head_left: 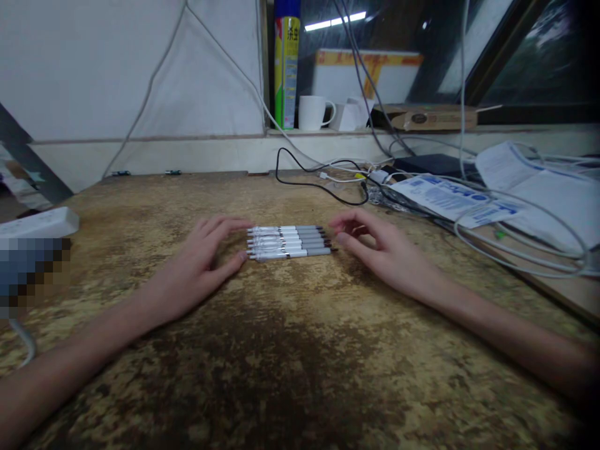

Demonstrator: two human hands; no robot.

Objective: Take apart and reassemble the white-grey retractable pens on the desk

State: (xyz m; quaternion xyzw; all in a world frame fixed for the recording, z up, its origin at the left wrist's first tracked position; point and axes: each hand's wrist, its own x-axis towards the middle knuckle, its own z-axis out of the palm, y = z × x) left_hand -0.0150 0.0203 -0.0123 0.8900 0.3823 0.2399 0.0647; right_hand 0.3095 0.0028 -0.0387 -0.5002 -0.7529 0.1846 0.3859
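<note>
Several white and grey pens [290, 242] lie side by side in a tight row on the worn wooden table [300, 350]. Their clear ends point left and their dark tips point right. At the left ends rests my left hand [209, 253], thumb and fingers apart, with fingertips at or very near the pens. My right hand [370, 240] is beside the dark tips, its fingers curved and the thumb apart from them. Neither hand grips a pen. Whether the right fingertips touch the tips I cannot tell.
Cables [323, 165], a printed sheet [459, 197] and white papers [544, 194] spread over the right side. A white mug [315, 112] and a spray can [287, 69] stand on the sill, near a flat cardboard box [426, 117]. A power strip [42, 222] lies left.
</note>
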